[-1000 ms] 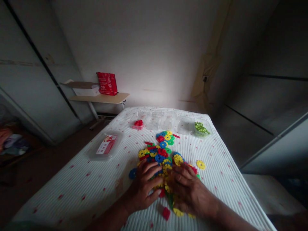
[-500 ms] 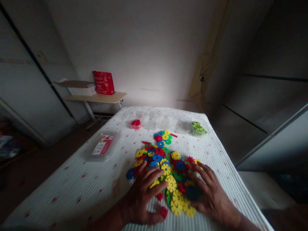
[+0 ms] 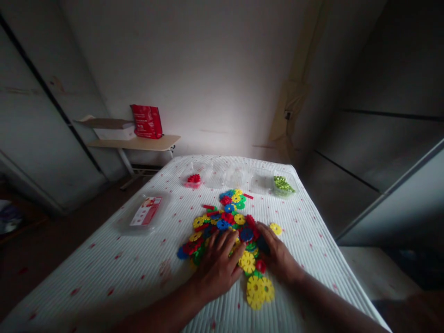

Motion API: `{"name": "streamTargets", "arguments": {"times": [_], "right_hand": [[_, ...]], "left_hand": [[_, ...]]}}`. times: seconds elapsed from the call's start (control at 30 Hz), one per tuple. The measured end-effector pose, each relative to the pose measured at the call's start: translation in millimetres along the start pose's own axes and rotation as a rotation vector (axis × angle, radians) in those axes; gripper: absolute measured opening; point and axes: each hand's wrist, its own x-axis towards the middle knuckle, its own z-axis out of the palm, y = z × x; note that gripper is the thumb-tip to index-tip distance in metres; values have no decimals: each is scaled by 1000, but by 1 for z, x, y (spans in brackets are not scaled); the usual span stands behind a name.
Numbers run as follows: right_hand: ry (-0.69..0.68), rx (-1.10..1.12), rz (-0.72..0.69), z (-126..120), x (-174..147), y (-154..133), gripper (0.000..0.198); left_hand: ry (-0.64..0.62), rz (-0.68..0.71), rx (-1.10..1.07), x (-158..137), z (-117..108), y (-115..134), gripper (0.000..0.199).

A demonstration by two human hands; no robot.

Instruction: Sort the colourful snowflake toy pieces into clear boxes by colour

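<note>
A heap of plastic snowflake discs (image 3: 247, 262) in yellow, blue, red and green lies on the white quilted cover. My left hand (image 3: 222, 263) rests palm down on the near left part of the heap, fingers stretched forward and a little apart. Against the heap's right side lies my right hand (image 3: 277, 256), its fingers extended along the discs; the discs beneath both palms are hidden. A few yellow discs (image 3: 255, 291) sit between my wrists, and one yellow disc (image 3: 275, 228) lies apart beyond my right fingertips.
Clear plastic containers stand in a row at the far edge, one with red pieces (image 3: 193, 179), one with green pieces (image 3: 283, 184). A clear lidded box (image 3: 147, 213) with a label lies at left. Behind is a small table (image 3: 149, 143) bearing a red bag (image 3: 146, 121).
Both hands have moved inward over the heap, the right one leftward and the left one right and forward. The right side of the heap is pushed closer together, leaving one yellow disc outside.
</note>
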Motion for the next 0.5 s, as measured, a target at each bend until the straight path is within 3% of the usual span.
{"name": "streamTargets", "arguments": {"times": [0.13, 0.27, 0.5], "right_hand": [[70, 126, 54, 13, 36, -1, 46], [115, 116, 170, 19, 62, 0, 30], [215, 81, 240, 6, 59, 25, 26]], "left_hand": [[61, -14, -16, 5, 5, 5, 38], [101, -4, -56, 10, 9, 13, 31], [147, 53, -113, 11, 0, 10, 13]]}}
